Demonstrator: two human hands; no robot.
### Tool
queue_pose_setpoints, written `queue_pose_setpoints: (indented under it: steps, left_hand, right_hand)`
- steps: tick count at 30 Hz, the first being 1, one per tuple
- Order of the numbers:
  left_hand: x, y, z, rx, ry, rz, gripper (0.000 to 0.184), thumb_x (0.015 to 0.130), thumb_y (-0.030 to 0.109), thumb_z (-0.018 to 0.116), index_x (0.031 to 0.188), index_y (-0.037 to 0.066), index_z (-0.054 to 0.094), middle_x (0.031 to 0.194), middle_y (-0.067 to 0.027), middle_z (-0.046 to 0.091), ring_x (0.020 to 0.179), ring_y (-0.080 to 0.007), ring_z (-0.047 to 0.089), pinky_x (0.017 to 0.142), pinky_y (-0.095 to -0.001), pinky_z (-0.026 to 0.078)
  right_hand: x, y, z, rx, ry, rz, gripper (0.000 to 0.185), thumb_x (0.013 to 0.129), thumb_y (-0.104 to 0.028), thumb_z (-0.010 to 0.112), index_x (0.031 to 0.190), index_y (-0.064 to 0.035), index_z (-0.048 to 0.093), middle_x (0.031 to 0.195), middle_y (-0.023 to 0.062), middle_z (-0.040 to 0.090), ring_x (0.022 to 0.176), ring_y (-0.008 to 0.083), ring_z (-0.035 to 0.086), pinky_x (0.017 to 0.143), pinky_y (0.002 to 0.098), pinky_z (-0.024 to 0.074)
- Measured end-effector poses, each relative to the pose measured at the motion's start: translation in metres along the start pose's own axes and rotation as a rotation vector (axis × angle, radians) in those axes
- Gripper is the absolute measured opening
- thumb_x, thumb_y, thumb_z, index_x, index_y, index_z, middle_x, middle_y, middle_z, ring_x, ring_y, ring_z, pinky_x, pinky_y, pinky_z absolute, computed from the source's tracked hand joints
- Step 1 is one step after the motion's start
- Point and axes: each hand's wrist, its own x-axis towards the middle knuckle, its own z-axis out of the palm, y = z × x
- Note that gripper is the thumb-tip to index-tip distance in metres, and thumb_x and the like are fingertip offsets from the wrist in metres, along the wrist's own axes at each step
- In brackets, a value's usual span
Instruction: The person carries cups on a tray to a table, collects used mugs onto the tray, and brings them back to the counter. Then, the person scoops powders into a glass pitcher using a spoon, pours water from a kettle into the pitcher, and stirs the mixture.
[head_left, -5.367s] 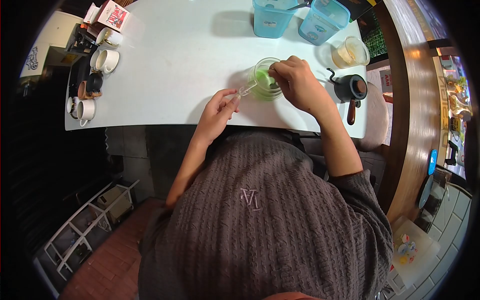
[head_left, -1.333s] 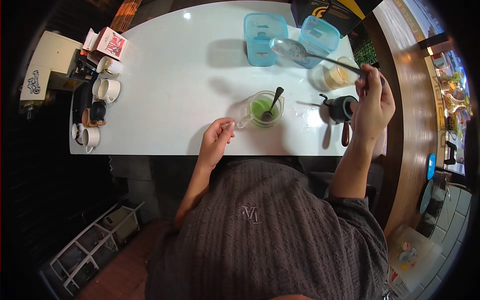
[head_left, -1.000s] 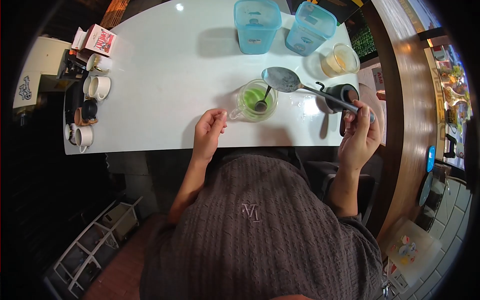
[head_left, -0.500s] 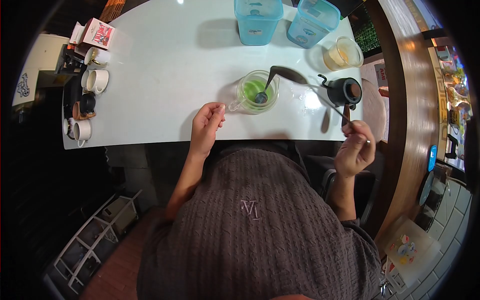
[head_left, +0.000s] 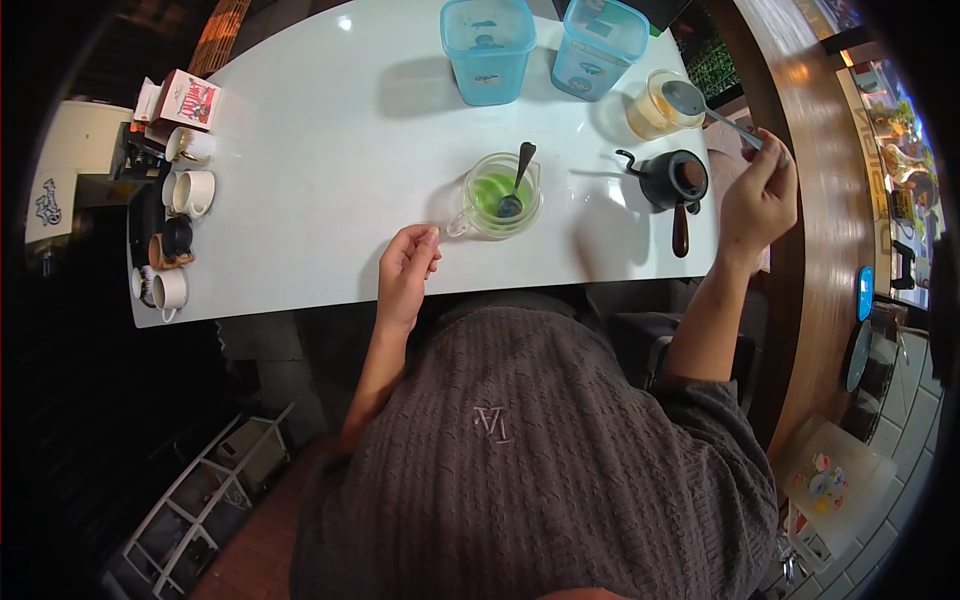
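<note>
A clear glass cup [head_left: 533,205] with green liquid stands on the table, its handle towards the left. A metal spoon [head_left: 524,162] leans inside it with its bowl in the liquid. Beside the cup's handle, a small gap away, is my left hand [head_left: 405,268], thumb and fingers closed with nothing visible in them. My right hand [head_left: 762,200] grips the end of a long-handled spoon [head_left: 684,97]. That spoon's bowl is over the mouth of a glass container [head_left: 642,118] with yellowish contents; whether it touches the rim I cannot tell.
A black gooseneck kettle [head_left: 660,180] with a wooden handle is right of the cup. Two blue plastic containers [head_left: 488,70] stand at the back. White mugs [head_left: 195,193] and a printed box [head_left: 190,100] line the left side of the white table [head_left: 330,170].
My right hand has moved up and to the right, carrying the long-handled spoon from near the cup to the glass container. The other spoon stays in the cup. My left hand remains near its handle.
</note>
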Motion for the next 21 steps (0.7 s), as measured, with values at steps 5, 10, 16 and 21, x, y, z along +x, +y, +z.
queue_pose_setpoints:
  steps: [5,10,16,21]
  left_hand:
    - [-0.003,0.001,0.0,0.014,0.011,0.002,0.025,0.094,0.023,0.058,0.106,0.002,0.062,0.077,0.0022,0.054,0.068,-0.0046,0.046,0.06,-0.0187,0.036]
    - [-0.003,0.0,0.0,0.031,0.022,0.0,0.025,0.095,0.024,0.056,0.107,0.002,0.062,0.076,0.0033,0.053,0.067,-0.0042,0.045,0.06,-0.019,0.035]
    - [0.0,0.0,0.001,0.046,0.016,0.013,0.026,0.095,0.025,0.056,0.107,0.003,0.062,0.076,0.0033,0.053,0.067,-0.004,0.046,0.06,-0.0188,0.035]
    - [0.002,0.001,0.002,0.066,0.018,-0.014,0.026,0.095,0.026,0.057,0.107,0.003,0.062,0.076,0.0033,0.054,0.067,-0.0037,0.046,0.059,-0.0186,0.035]
  right_hand:
    - [0.001,0.017,0.017,-0.126,-0.102,0.044,0.024,0.094,-0.021,0.055,0.098,-0.0004,0.068,0.073,0.0065,0.068,0.067,0.0119,0.066,0.064,0.0253,0.0499]
    - [0.005,0.017,0.019,-0.244,-0.13,0.101,0.026,0.093,-0.025,0.056,0.093,-0.0028,0.07,0.071,0.0065,0.069,0.066,0.0138,0.066,0.064,0.0268,0.0495]
    - [0.008,0.026,0.015,-0.172,-0.047,0.139,0.027,0.092,-0.025,0.055,0.092,-0.0034,0.071,0.071,0.0056,0.069,0.065,0.0137,0.066,0.066,0.0261,0.0499]
    - [0.01,0.028,0.01,-0.107,0.022,0.185,0.028,0.092,-0.025,0.055,0.091,-0.0011,0.07,0.072,0.0065,0.07,0.068,0.0138,0.067,0.067,0.0265,0.0501]
